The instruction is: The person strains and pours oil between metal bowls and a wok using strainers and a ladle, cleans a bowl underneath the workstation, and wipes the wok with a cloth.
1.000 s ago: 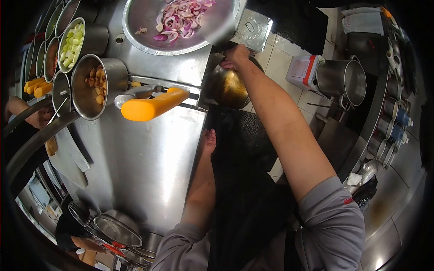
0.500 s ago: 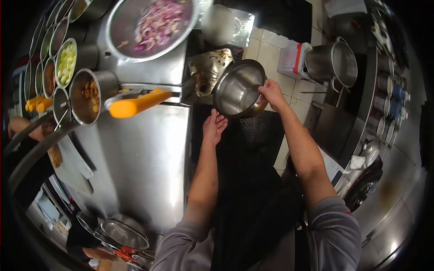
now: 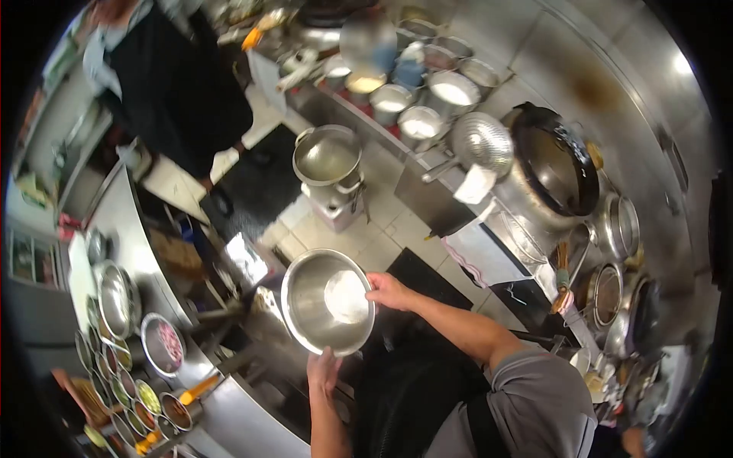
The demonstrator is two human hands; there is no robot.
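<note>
A wide metal bowl (image 3: 311, 298) is held out in front of my body, its open side facing up and no food visible inside. My right hand (image 3: 389, 291) grips its right rim, with the thumb over the edge. At the bottom rim, my left hand (image 3: 326, 368) pinches the bowl, fingers partly hidden beneath it. Beyond the bowl, a tall metal pot (image 3: 328, 156) stands on a box-like tin (image 3: 332, 208) on the tiled floor.
To the left runs a steel counter (image 3: 149, 252) with a bowl of sliced onions (image 3: 162, 345) and several ingredient pots. A person in a black apron (image 3: 172, 84) stands at the upper left. On the right are a stove with a dark wok (image 3: 556, 160) and a perforated ladle (image 3: 482, 143).
The view has swung right toward the stove. My right hand brought the bowl out from under the counter, and my left hand, earlier apart from it, now holds its rim too.
</note>
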